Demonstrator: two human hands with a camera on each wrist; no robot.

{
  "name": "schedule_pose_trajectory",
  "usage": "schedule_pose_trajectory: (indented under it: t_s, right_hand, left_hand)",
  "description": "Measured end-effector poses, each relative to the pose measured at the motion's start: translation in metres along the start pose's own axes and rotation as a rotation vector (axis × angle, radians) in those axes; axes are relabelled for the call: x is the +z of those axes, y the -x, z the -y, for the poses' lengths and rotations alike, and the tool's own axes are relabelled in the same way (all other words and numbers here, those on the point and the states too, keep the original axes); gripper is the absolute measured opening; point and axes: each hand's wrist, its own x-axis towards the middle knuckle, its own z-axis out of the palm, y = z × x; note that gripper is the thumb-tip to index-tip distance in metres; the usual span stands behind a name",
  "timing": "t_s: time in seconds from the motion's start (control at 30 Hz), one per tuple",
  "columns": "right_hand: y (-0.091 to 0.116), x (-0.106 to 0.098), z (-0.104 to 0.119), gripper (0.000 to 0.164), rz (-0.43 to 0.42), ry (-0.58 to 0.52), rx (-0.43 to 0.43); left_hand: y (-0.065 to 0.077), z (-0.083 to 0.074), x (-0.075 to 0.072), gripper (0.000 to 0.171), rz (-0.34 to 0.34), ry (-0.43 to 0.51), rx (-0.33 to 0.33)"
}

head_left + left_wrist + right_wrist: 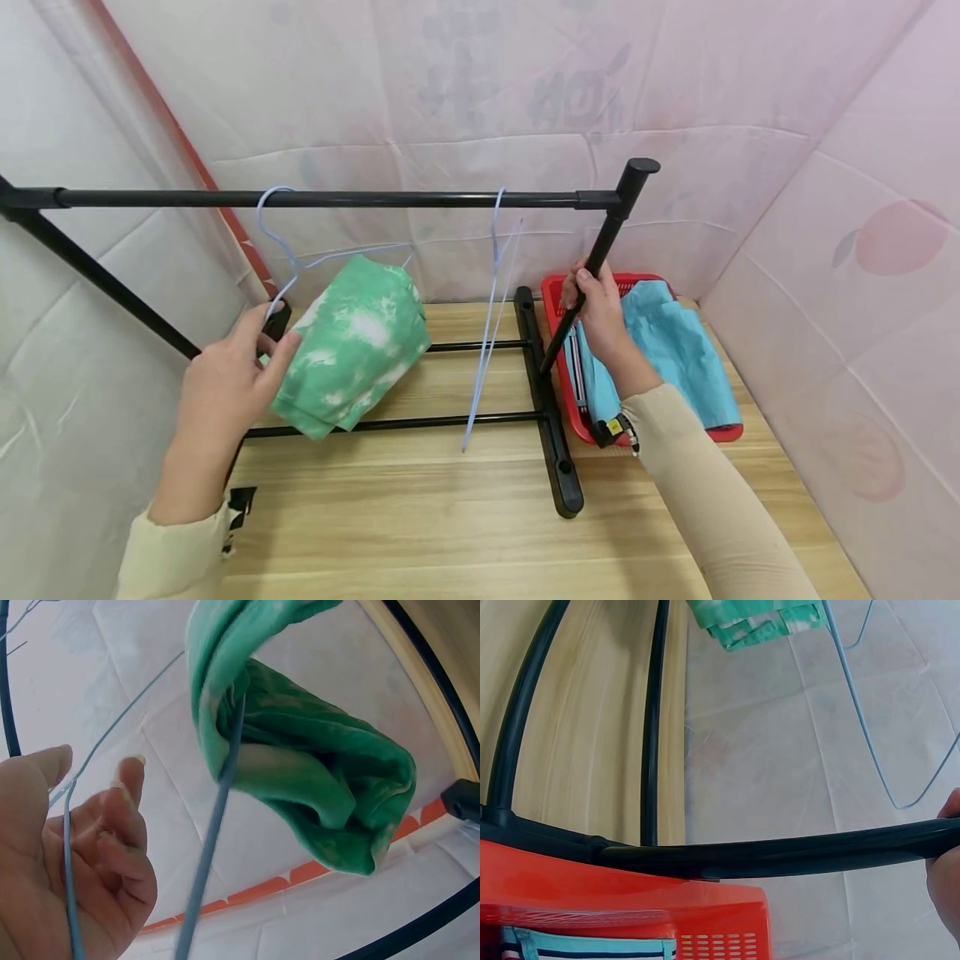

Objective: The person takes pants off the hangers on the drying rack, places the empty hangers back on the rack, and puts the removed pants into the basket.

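A green-and-white tie-dye garment (352,342) hangs folded over the lower bar of a light blue wire hanger (279,242). That hanger is hooked on the top rail of a black clothes rack (450,199). My left hand (232,375) is at the hanger's left end, beside the garment. In the left wrist view the wire passes across the left palm, with thumb and fingers (120,847) apart and loosely bent. My right hand (600,308) grips the rack's right upright post (606,237), fingers wrapped round it. A second blue hanger (487,333) hangs bare near that post.
A red plastic basket (552,292) stands right of the rack, holding folded blue clothing (678,354) and a piece with a striped band. The rack's black foot (558,467) rests on the wooden table (420,517). Pale printed sheets (480,92) surround the table at the back and sides.
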Motion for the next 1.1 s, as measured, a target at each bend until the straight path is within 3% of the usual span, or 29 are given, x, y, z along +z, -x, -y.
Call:
schedule_pose_trajectory:
  t_s: [0.27,0.5,0.73,1.1]
  right_hand:
    - [0.0001,0.0012,-0.0008,0.014,0.000,0.002,-0.005]
    - [0.0001,0.0000,-0.0027,0.016,0.006,0.003,-0.015]
    - [0.0003,-0.0005,-0.0029,0.017,0.002,0.011,-0.009]
    - [-0.0013,-0.0004,-0.0065,0.013,0.005,0.006,-0.012]
  left_hand:
    - [0.0041,-0.0004,-0.0021,0.037,0.054,0.208,-0.018]
    - [0.0077,-0.0054,-0.0046,0.023,0.132,0.449,-0.113]
    - [0.0059,-0.0064,-0.0002,0.025,0.060,0.395,-0.149]
    - [0.0034,-0.0074,0.0019,0.030,0.034,0.405,-0.163]
